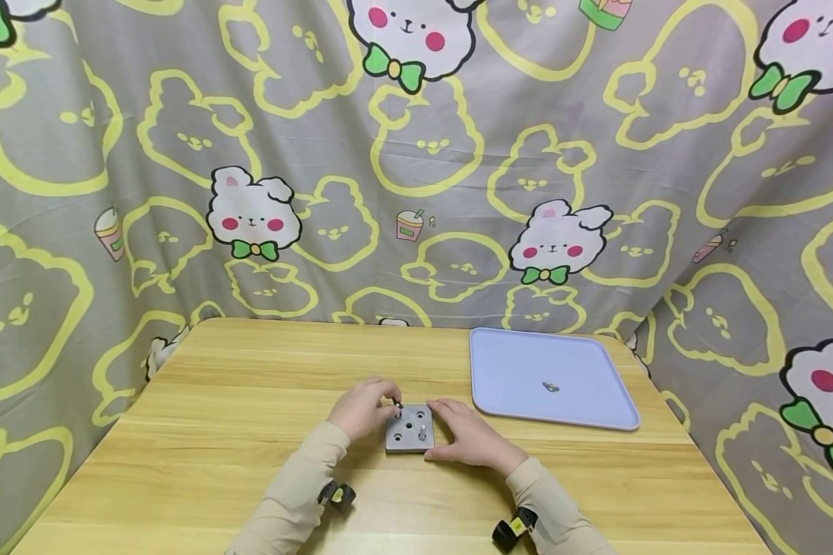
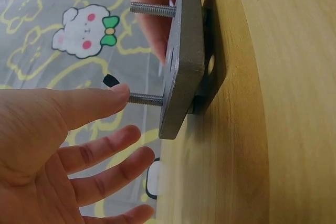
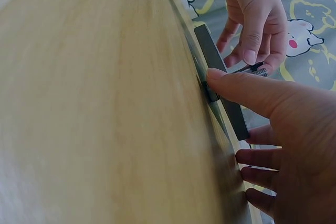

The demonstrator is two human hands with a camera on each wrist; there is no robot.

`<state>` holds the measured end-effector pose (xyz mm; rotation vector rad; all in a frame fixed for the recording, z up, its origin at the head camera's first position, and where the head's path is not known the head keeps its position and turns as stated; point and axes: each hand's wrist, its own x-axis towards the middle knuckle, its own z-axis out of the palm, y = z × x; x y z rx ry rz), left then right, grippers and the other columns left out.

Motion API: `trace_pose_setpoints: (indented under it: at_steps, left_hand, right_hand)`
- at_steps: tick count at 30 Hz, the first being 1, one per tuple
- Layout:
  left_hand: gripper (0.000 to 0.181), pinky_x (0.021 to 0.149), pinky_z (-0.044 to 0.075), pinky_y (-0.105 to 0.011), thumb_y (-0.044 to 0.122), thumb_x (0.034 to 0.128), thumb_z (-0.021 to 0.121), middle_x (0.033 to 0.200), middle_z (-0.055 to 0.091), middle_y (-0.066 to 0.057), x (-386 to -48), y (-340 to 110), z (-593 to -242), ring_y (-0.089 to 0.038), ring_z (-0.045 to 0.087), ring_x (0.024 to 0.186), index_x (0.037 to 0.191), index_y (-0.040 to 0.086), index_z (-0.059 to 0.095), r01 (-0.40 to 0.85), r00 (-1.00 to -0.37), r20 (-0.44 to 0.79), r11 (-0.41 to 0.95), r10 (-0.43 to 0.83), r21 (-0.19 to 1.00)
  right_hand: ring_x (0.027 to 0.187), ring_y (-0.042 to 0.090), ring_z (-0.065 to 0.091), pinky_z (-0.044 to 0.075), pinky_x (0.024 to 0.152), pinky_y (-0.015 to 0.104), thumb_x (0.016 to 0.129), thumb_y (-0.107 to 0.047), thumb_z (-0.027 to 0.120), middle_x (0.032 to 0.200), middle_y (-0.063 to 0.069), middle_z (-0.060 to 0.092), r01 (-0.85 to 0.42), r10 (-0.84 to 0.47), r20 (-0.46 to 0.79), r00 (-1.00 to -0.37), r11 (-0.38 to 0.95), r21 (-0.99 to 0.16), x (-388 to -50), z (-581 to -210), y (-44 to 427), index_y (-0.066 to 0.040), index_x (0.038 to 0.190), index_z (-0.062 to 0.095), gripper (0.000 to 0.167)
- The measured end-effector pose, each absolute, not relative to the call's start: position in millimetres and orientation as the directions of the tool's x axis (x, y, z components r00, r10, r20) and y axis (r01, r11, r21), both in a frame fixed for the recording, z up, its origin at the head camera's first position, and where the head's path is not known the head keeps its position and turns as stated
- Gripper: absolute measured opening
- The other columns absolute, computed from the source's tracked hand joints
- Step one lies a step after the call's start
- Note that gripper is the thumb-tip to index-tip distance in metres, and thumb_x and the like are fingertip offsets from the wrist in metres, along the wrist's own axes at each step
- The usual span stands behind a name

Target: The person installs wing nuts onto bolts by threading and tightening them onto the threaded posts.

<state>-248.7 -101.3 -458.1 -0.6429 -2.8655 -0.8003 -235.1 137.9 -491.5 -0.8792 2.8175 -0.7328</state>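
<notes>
A grey square metal plate [image 1: 409, 445] with several holes lies near the table's middle, raised slightly off the wood in the wrist views. Two threaded bolts stand up from it: the near-right bolt [image 1: 423, 433] is bare, and the far-left bolt [image 2: 147, 99] is at my left fingers. Between thumb and index finger, my left hand [image 1: 362, 410] pinches a small black wing nut [image 2: 109, 81] at that bolt's top; most of the nut is hidden. My right hand [image 1: 473, 438] grips the plate's right side, thumb on the near edge [image 3: 231, 85] and fingers toward the far edge.
A pale blue tray [image 1: 527, 362] lies at the back right of the wooden table [image 1: 284, 362], with a few small metal parts [image 1: 551, 386] on it. A patterned curtain [image 1: 416, 169] hangs behind the table and along its sides.
</notes>
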Motion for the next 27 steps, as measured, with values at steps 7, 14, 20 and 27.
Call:
trace_pose_setpoints:
  at_steps: [7, 14, 20, 27]
  left_hand:
    - [0.008, 0.069, 0.053, -0.034, 0.021, 0.0847, 0.074, 0.1, 0.068, 0.001, -249.9, -103.1, -460.2, -0.015, 0.065, 0.084, 0.09, 0.023, 0.068, 0.426, -0.904, 0.19, 0.76, 0.384, 0.491]
    - [0.017, 0.069, 0.052, -0.034, 0.026, 0.0826, 0.075, 0.102, 0.068, 0.0, -247.8, -101.2, -457.3, -0.014, 0.063, 0.083, 0.097, 0.022, 0.068, 0.394, -0.918, 0.169, 0.773, 0.359, 0.497]
    - [0.043, 0.068, 0.052, -0.035, 0.046, 0.078, 0.077, 0.101, 0.069, -0.004, -242.0, -96.4, -451.7, -0.019, 0.064, 0.082, 0.106, 0.015, 0.063, 0.307, -0.952, 0.148, 0.84, 0.269, 0.448]
    - [0.047, 0.053, 0.043, -0.028, 0.056, 0.0754, 0.075, 0.08, 0.064, 0.0, -232.7, -89.9, -444.4, -0.013, 0.054, 0.062, 0.089, 0.014, 0.06, 0.283, -0.953, 0.212, 0.894, 0.219, 0.348]
  right_hand:
    - [0.135, 0.036, 0.044, 0.036, 0.113, 0.055, 0.076, -0.054, 0.075, 0.147, 0.016, 0.046, -0.516, -0.56, 0.054, -0.827, 0.716, -0.469, -235.2, -491.6, 138.2, -0.008, 0.148, 0.039, 0.092]
    - [0.136, 0.037, 0.043, 0.035, 0.113, 0.056, 0.077, -0.055, 0.074, 0.148, 0.016, 0.045, -0.507, -0.557, 0.042, -0.829, 0.719, -0.475, -234.9, -490.9, 138.2, -0.009, 0.149, 0.038, 0.093]
    - [0.137, 0.037, 0.041, 0.034, 0.113, 0.057, 0.078, -0.055, 0.073, 0.149, 0.017, 0.044, -0.5, -0.556, 0.032, -0.831, 0.719, -0.483, -234.5, -490.7, 138.4, -0.01, 0.149, 0.036, 0.092]
    - [0.137, 0.038, 0.041, 0.034, 0.113, 0.057, 0.078, -0.054, 0.074, 0.149, 0.017, 0.044, -0.499, -0.555, 0.034, -0.831, 0.717, -0.487, -233.8, -491.2, 138.7, -0.009, 0.149, 0.037, 0.091]
